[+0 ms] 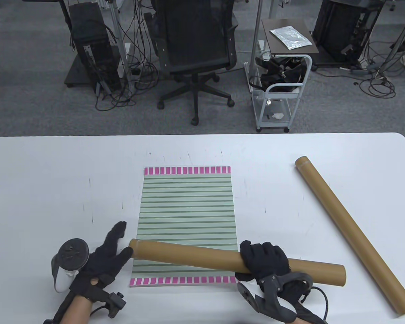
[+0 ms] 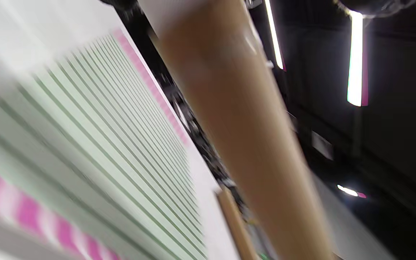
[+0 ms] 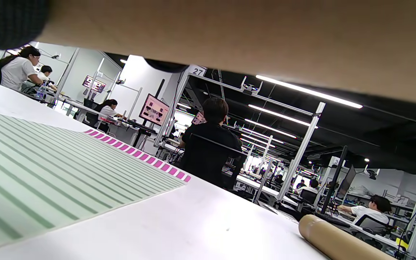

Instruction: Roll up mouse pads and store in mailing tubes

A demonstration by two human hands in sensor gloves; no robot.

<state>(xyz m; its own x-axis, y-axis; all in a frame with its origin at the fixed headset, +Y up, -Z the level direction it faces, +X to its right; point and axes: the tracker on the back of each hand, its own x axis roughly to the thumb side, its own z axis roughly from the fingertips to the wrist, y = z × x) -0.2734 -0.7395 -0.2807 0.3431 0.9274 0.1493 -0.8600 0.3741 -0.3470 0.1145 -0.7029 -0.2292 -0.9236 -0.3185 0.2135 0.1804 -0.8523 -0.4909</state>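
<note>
A green striped mouse pad (image 1: 187, 209) with pink end bands lies flat mid-table; it also shows as the mouse pad (image 2: 96, 144) and the mouse pad (image 3: 49, 169) in the wrist views. My right hand (image 1: 263, 261) grips a brown mailing tube (image 1: 189, 254) and holds it across the pad's near end. My left hand (image 1: 123, 241) is at that tube's left end, thumb and fingers pinching its white cap (image 1: 125, 241). The held tube (image 2: 244, 119) is blurred in the left wrist view. It fills the top of the right wrist view as the held tube (image 3: 265, 39), beside a glove finger (image 3: 9, 21).
A second mailing tube (image 1: 354, 233) lies diagonally on the table's right side, also seen as the second tube (image 3: 338, 240). Beyond the table's far edge (image 1: 202, 135) stand an office chair (image 1: 195, 44), a white cart (image 1: 280, 87) and floor cables. People sit at desks in the distance.
</note>
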